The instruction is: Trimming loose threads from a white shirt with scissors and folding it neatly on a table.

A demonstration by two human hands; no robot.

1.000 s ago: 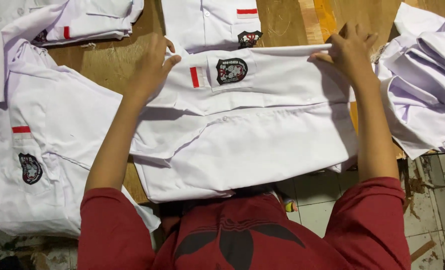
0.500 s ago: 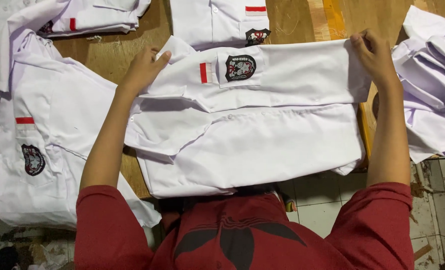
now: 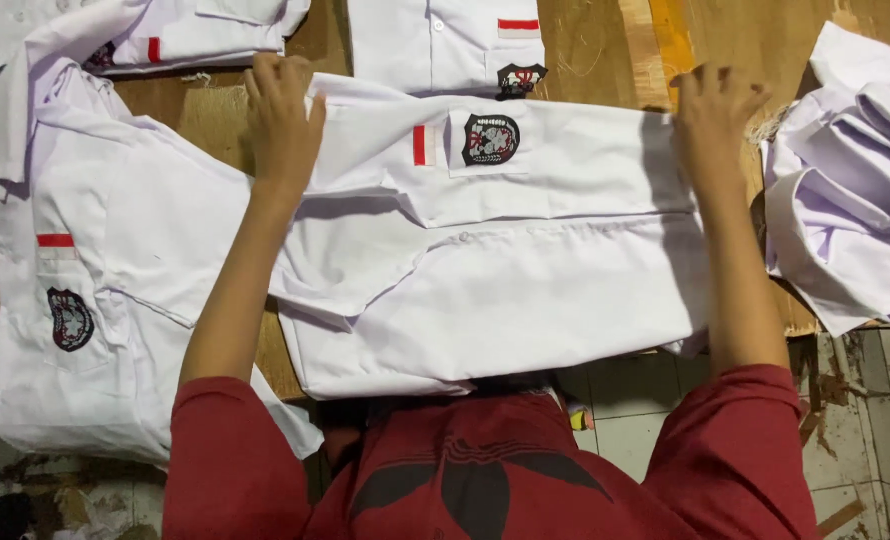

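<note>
Folded upper edge of white shirt point(image 3: 485, 250) carried further up the tabletop point(image 3: 205, 100) than half a second ago; both hands shifted with it, right hand inward from the shirt's far corner. Shirt lying flat at centre, front up, folded across its width into a long band, with red-and-white strip and dark round badge point(image 3: 490, 138) on the breast pocket showing on top. Left hand point(image 3: 283, 118) closed over the left end of the fold, fingers curled onto the cloth, thumb hidden beneath. Right hand point(image 3: 713, 125) pinching the right end, fingers bent down over the edge. Grip at both ends judged to keep the fold line taut and straight while laid down. Lower half of shirt hanging slightly over the near edge of the tabletop, against the red-sleeved torso. Just beyond: second shirt point(image 3: 445, 40), badge up, touching the folded edge. To the left: open shirt point(image 3: 95, 300) spread flat, partly under the left forearm. Upper left: another shirt point(image 3: 195, 35). To the right: loose pile of white shirts point(image 3: 855, 200), well clear of the fold. Tiled floor point(image 3: 865, 440) below.
</note>
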